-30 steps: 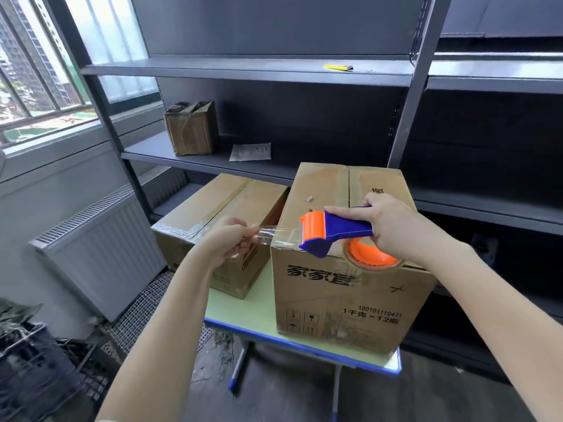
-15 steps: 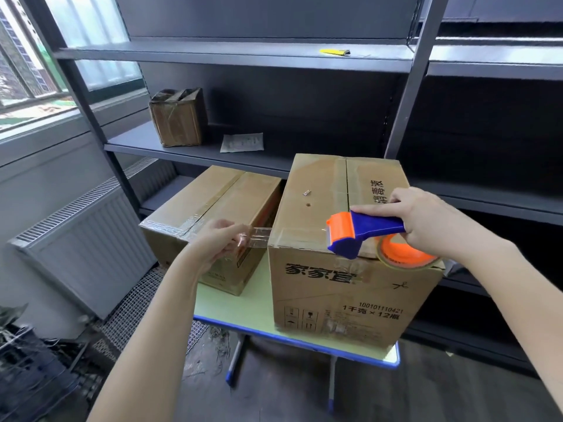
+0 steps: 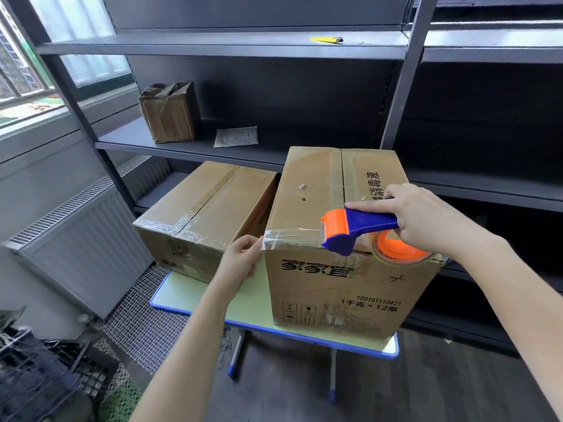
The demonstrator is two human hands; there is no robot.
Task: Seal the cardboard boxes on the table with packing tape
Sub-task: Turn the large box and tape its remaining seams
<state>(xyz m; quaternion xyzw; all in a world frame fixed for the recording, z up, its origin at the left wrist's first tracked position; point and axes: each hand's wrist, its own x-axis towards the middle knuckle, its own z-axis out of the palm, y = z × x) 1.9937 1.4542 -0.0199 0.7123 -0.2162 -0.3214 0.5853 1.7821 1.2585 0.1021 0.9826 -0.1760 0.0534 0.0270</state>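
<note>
Head view. Two cardboard boxes stand on the bench (image 3: 195,295), side by side and almost touching. The large box (image 3: 350,287) is on the right, at the near edge, with its printed face toward the camera. The smaller box (image 3: 207,214) is on the left, set further back, its top seam taped.

The right hand (image 3: 426,220) grips the handle of the blue and orange tape dispenser (image 3: 359,226), index finger laid straight along the top. The dispenser sits on the near top edge of the large box, with its orange tape roll (image 3: 399,254) at the right.

A clear tape strip (image 3: 289,242) runs left from the dispenser along that edge to the box's near left corner. There the left hand (image 3: 240,263) holds the strip's end, its fingers (image 3: 248,242) curled and pinched on it against the corner.

Behind the bench stands a dark metal shelf unit (image 3: 399,95). On it are a small taped carton (image 3: 167,112), a flat paper packet (image 3: 236,137) beside it, and a yellow item (image 3: 326,40) one shelf up. A radiator (image 3: 82,239) is at the left wall.
</note>
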